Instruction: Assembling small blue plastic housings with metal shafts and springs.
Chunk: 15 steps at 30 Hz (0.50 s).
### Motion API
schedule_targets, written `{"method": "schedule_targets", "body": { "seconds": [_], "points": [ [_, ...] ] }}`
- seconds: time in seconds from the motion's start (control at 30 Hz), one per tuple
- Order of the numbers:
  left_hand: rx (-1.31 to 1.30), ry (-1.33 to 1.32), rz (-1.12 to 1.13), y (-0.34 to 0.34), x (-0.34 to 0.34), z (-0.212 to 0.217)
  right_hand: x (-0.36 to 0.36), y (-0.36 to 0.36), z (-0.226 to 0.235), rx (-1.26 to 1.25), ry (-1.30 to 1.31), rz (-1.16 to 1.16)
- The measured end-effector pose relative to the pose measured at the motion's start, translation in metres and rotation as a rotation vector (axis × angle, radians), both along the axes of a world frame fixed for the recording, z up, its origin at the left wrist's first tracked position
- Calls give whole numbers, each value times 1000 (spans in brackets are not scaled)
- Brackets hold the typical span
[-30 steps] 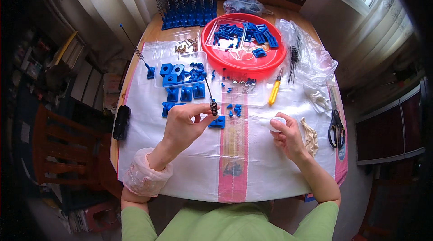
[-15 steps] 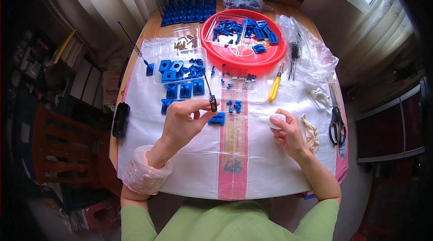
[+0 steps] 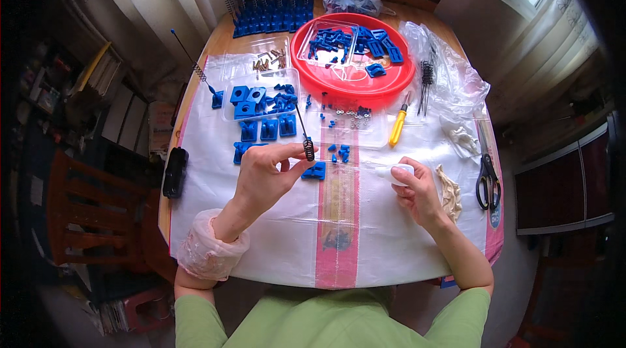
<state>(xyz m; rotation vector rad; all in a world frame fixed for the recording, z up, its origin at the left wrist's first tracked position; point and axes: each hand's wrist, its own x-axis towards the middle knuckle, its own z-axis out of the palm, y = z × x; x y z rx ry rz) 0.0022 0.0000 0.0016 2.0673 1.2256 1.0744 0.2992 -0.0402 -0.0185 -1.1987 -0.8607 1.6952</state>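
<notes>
My left hand [image 3: 266, 175] pinches a black coil spring [image 3: 308, 149] with a thin straight wire end pointing up. Just right of those fingertips, a blue plastic base [image 3: 315, 171] lies on the table; whether the spring touches it I cannot tell. In my right hand [image 3: 418, 195] is a small white squeeze bottle [image 3: 400, 174], its tip pointing left toward the spring. Several small blue plastic pieces [image 3: 343, 152] lie between the two hands. Beyond my left hand stand more blue blocks [image 3: 268, 130], in front of a clear tray [image 3: 229, 108] with blue parts.
At the back, a red basin [image 3: 313, 79] holds blue parts. Back left stand several finished-looking spring pieces on blue bases [image 3: 274, 21]. A yellow screwdriver [image 3: 396, 128], black scissors [image 3: 488, 182], a cloth [image 3: 450, 193] and a plastic bag [image 3: 456, 74] lie right. A black case [image 3: 175, 172] lies left.
</notes>
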Motion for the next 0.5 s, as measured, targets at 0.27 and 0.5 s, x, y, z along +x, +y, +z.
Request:
{"method": "schedule_targets", "body": {
  "seconds": [0.27,0.5],
  "points": [
    [-10,-15,-1,0,1,0,1,0,-1,15,11,-4],
    [-5,-7,-7,0,0,1,0,0,0,16,-2,-1]
  ]
}}
